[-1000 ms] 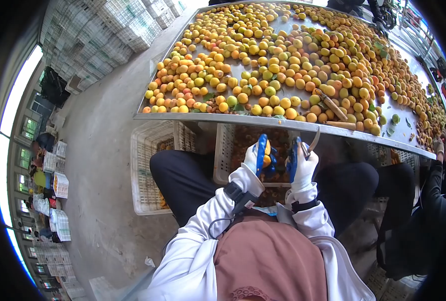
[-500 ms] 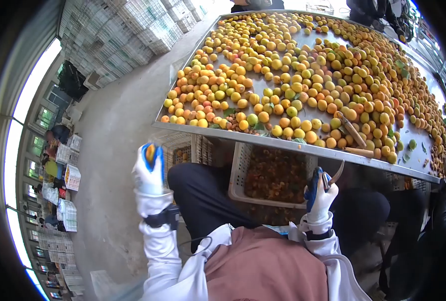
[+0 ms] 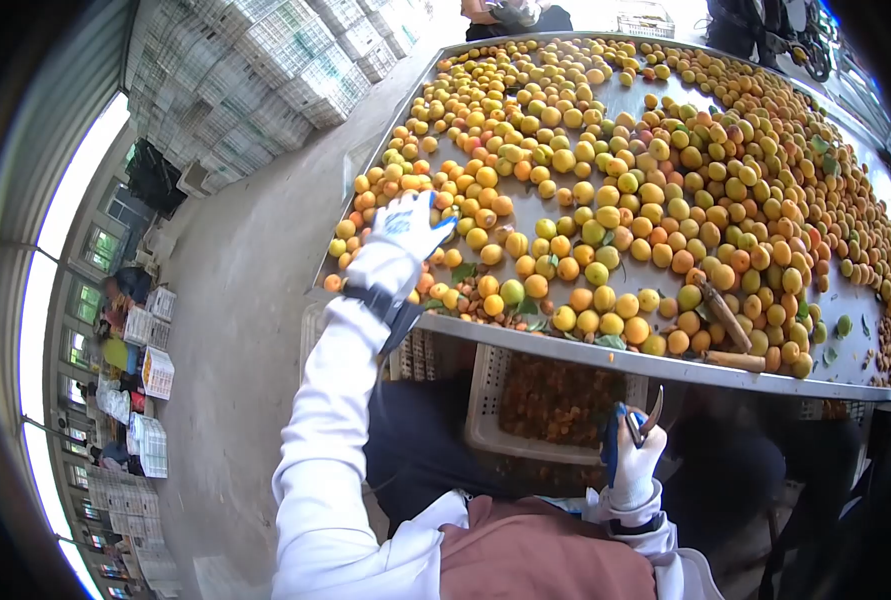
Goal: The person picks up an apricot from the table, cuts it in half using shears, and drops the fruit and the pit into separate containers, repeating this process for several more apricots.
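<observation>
Yellow and orange fruits (image 3: 655, 225) lie across a metal table (image 3: 565, 347). My left hand (image 3: 410, 224), in a white glove with blue fingertips, is over the fruits near the table's left edge. Its fingers are apart, and no fruit shows in it. My right hand (image 3: 633, 455), gloved too, stays below the table's front edge, closed around a curved knife (image 3: 651, 414) whose blade points up. Two brown sticks (image 3: 733, 359) rest among the fruits near the front edge.
Under the table stands a white crate (image 3: 485, 400) holding brownish-orange pieces (image 3: 555, 400). Stacked crates (image 3: 255, 80) rise at the upper left. A person (image 3: 515, 18) is beyond the table's far edge. Dark-clad legs of a person (image 3: 730, 450) are at the right.
My left hand has moved up and right from beside the table onto the fruits; the orange fruit it held is no longer visible in it. My right hand still holds the knife, slightly lower in view.
</observation>
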Available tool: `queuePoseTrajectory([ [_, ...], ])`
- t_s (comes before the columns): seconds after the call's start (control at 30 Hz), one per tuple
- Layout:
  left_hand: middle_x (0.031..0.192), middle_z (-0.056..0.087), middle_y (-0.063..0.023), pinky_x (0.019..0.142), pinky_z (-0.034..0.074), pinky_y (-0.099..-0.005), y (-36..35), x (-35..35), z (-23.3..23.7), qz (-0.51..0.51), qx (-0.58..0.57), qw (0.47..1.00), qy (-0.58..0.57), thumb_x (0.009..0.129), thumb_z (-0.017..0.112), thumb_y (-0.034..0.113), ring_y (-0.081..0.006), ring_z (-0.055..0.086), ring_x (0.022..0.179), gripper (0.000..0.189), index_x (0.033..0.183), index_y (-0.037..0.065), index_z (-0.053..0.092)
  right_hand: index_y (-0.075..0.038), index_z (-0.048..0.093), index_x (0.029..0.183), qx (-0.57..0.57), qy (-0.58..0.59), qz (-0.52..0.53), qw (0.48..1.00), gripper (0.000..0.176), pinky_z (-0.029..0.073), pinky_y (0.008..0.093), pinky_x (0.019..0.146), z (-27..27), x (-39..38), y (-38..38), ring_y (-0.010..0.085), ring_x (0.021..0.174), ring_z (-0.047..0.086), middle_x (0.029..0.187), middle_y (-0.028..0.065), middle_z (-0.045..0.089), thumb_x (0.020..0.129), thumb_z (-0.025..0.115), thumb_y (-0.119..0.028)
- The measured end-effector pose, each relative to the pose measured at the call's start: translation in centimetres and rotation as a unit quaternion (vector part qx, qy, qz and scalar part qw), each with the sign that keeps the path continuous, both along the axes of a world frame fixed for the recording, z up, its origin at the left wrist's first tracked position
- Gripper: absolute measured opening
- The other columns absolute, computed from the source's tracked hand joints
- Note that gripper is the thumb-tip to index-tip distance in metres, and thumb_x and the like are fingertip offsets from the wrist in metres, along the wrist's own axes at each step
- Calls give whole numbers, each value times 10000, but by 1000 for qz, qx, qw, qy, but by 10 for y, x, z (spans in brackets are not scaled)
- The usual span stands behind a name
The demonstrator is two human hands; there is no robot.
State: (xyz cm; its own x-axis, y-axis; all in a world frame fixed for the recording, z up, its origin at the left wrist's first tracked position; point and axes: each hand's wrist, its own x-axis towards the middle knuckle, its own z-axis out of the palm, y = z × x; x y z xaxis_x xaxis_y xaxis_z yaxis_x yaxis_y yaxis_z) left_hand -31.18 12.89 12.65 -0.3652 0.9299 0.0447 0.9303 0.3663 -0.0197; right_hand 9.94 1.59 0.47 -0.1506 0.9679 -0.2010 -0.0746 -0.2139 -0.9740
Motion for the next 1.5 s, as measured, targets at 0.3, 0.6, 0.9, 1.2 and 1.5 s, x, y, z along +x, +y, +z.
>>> queuePoseTrajectory([
  [0.3, 1269, 628, -144, 993, 432, -508, 158, 7, -58, 27, -80, 987, 138, 945, 543, 561, -326, 583, 1201, 594, 1309, 95, 596, 54, 674, 902, -10, -7, 5, 1000, 114, 375, 258, 531, -14, 8, 14, 50, 605, 468, 638, -23, 542, 884, 665, -58],
  [0.6, 1222, 639, -122, 899, 487, -486, 183, 24, -78, 7, -141, 957, 252, 899, 659, 425, -295, 619, 1122, 489, 1259, 99, 610, 39, 681, 886, -92, 0, 0, 996, 137, 375, 250, 531, -4, 13, 25, 48, 603, 474, 635, -23, 551, 913, 679, -96],
  [0.9, 1182, 638, -110, 734, 624, -369, 105, 53, -79, -136, 142, 782, -592, 844, 759, 18, -246, 705, 954, 509, 1287, 37, 510, -11, 587, 747, -20, -40, 35, 998, 242, 345, 264, 521, 16, 7, 13, 49, 592, 409, 601, -32, 476, 940, 676, -126],
  [1.2, 1378, 562, -129, 995, 486, -331, -95, 196, -16, -101, 79, 527, -840, 913, 653, 89, -215, 613, 1138, 638, 1497, 27, 401, 6, 597, 1112, -49, 95, 142, 984, 142, 453, 261, 675, 13, 11, -13, 104, 750, 528, 836, 27, 578, 989, 537, -32],
  [1.5, 1376, 566, -112, 1038, 494, -349, -122, 199, -51, -148, 44, 609, -778, 848, 738, -37, -193, 552, 1249, 745, 1502, 25, 388, 1, 627, 1069, 188, -78, 233, 951, 187, 378, 256, 552, 26, 9, -20, 80, 611, 464, 679, 5, 488, 979, 466, -26],
])
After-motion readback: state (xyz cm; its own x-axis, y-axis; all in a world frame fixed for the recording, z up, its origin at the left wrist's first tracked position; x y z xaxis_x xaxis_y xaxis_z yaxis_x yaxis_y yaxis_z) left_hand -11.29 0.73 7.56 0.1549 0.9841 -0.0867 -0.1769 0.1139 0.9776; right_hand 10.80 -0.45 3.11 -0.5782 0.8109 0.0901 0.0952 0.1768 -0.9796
